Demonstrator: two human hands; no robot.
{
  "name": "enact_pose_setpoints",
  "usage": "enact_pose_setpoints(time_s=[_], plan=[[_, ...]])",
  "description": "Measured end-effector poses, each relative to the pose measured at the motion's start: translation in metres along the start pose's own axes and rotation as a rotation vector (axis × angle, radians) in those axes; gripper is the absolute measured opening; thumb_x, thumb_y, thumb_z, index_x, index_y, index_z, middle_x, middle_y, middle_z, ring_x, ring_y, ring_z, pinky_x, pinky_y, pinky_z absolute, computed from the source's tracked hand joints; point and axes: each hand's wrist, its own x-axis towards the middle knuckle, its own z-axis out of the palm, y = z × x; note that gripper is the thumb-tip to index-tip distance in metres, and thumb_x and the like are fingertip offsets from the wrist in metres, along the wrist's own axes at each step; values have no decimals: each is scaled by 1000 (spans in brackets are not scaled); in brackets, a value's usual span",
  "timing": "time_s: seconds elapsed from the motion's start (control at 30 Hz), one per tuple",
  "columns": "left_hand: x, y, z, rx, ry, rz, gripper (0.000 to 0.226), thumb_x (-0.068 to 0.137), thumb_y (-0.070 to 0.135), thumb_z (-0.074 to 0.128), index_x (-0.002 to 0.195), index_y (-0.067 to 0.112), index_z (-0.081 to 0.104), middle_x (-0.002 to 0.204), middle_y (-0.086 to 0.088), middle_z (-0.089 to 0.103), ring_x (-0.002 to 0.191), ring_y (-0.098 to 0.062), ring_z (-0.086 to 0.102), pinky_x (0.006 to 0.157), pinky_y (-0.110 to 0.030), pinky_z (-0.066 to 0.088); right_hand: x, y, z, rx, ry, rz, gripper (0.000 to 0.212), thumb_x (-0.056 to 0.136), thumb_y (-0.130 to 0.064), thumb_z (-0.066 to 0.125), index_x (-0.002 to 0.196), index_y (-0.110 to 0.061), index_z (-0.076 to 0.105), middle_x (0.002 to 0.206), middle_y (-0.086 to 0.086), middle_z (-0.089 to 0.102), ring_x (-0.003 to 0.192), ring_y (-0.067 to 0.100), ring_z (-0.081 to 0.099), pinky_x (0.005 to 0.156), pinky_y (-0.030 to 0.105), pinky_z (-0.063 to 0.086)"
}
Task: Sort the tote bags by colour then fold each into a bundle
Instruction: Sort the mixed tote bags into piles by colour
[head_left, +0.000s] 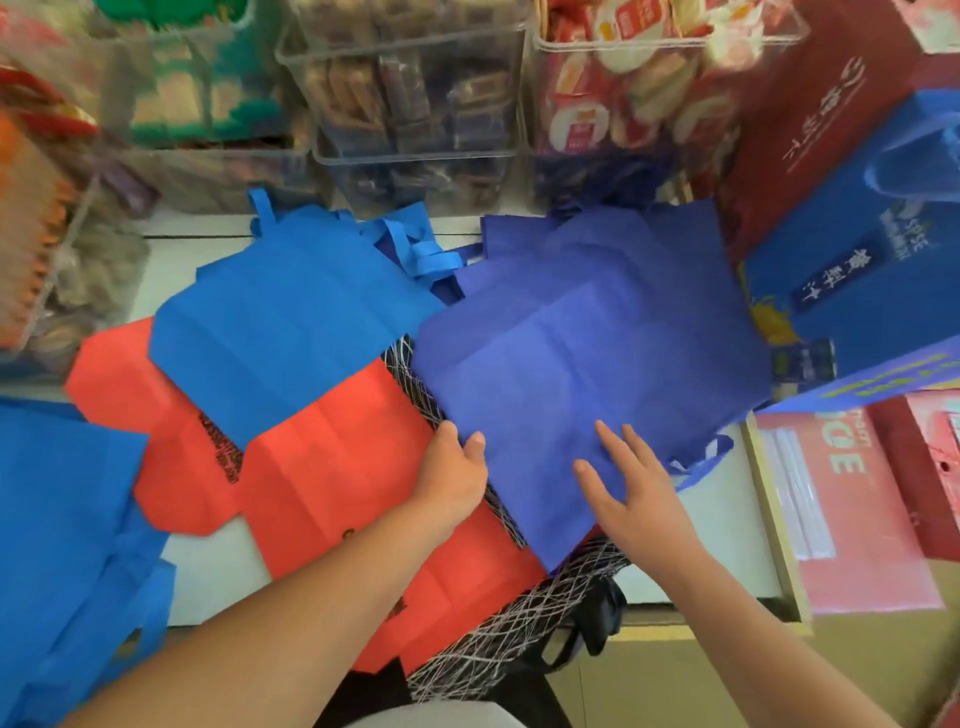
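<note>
Pinches the near-left edge of the indigo tote bag (571, 338) with the left hand (452, 470), thumb on top, remaining fingers tucked out of sight beneath the fabric. Lays the right hand (636, 499) over the same bag's near corner, fingers straight and fanned apart, gripping nothing; palm contact with the fabric unclear.

Indigo tote bag flat, creased with a grid of fold lines, topmost of a loose stack of like-coloured bags at centre-right of the white table (208, 571), 1 handle loop poking out at the right edge.

Just left, a light-blue tote bag (291, 312) spread flat, handles bunched at the far end, overlapping the red tote bags (337, 483) lying flat nearer the person. Beneath the red and indigo ones, a black bag with white scribbled lines (519, 629), hanging over the near table edge. Another light-blue bag (62, 519) at far left, draped off the table.

Along the back, 3 clear bins (415, 104) of packaged snacks. On the right, a blue printed gift bag (857, 291) touching the indigo stack, a dark-red gift bag (810, 104) behind, a pink box (857, 519) nearer.
</note>
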Motion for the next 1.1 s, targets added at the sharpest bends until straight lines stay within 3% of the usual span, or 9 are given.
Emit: enact_pose_setpoints(time_s=[0.07, 0.13, 0.27, 0.4, 0.53, 0.7, 0.8, 0.93, 1.1], plan=[[13, 20, 6, -250, -91, -65, 20, 106, 15, 53, 121, 4, 49, 104, -14, 66, 69, -18, 71, 64, -31, 59, 0, 4, 5, -171, 67, -55, 61, 97, -53, 59, 153, -36, 44, 166, 7, 30, 153, 24, 25, 121, 49, 29], [20, 33, 10, -435, -147, -73, 34, 102, 11, 59, 134, 11, 49, 116, -4, 67, 98, -19, 73, 89, -38, 61, 3, 1, 12, -324, 136, -178, 59, 98, -57, 54, 151, -31, 49, 161, 13, 38, 149, 33, 33, 117, 54, 34], [0, 12, -18, -273, -223, 72, 27, 100, 8, 62, 125, 19, 61, 126, 6, 65, 103, -16, 70, 83, -39, 62, 19, -5, 36, -496, -55, -170, 78, 88, -76, 28, 157, -40, 36, 167, 4, 28, 154, 30, 23, 117, 56, 31], [16, -49, -97, -108, 59, 40, 28, 96, 12, 67, 122, 21, 65, 125, 0, 66, 101, -22, 69, 92, -49, 58, 48, -1, 47, -472, -206, 125, 75, 95, -74, 33, 161, -42, 16, 171, -14, 2, 158, 19, 1, 123, 60, 14], [42, -96, -187, -12, 391, -47, 27, 93, 6, 67, 120, 8, 67, 118, -12, 70, 100, -22, 66, 96, -39, 54, 73, -16, 49, -535, -77, 276, 77, 94, -77, 24, 160, -38, 23, 171, -9, 4, 157, 22, 1, 120, 64, 4], [70, -133, -245, -42, 497, -199, 34, 92, 15, 71, 124, 7, 64, 116, -6, 67, 107, -22, 64, 96, -36, 50, 62, -78, 95, -455, 275, -140, 60, 98, -46, 54, 146, -11, 51, 159, 22, 34, 146, 42, 31, 115, 65, 29], [90, -140, -253, -345, 425, -289, 29, 91, 15, 76, 116, 10, 63, 110, -2, 63, 102, -22, 64, 96, -38, 54, 30, -119, 153, -272, -4, -293, 53, 98, -42, 62, 146, -21, 55, 163, 10, 35, 150, 29, 33, 121, 48, 31], [109, -130, -256, -623, 271, -335, 14, 93, 19, 73, 104, 11, 70, 97, -11, 73, 74, -20, 64, 54, -25, 52, 18, -124, 197, -399, -196, -192, 68, 95, -67, 44, 156, -37, 38, 169, -1, 21, 158, 24, 11, 127, 40, 14], [111, -113, -257, -165, 276, -46, 31, 90, 35, 68, 99, 6, 71, 92, -12, 75, 80, -30, 69, 71, -41, 58, 26, -111, 184, -431, -259, -94, 69, 100, -59, 45, 160, -39, 21, 171, -11, 8, 158, 15, -2, 129, 42, 7]])
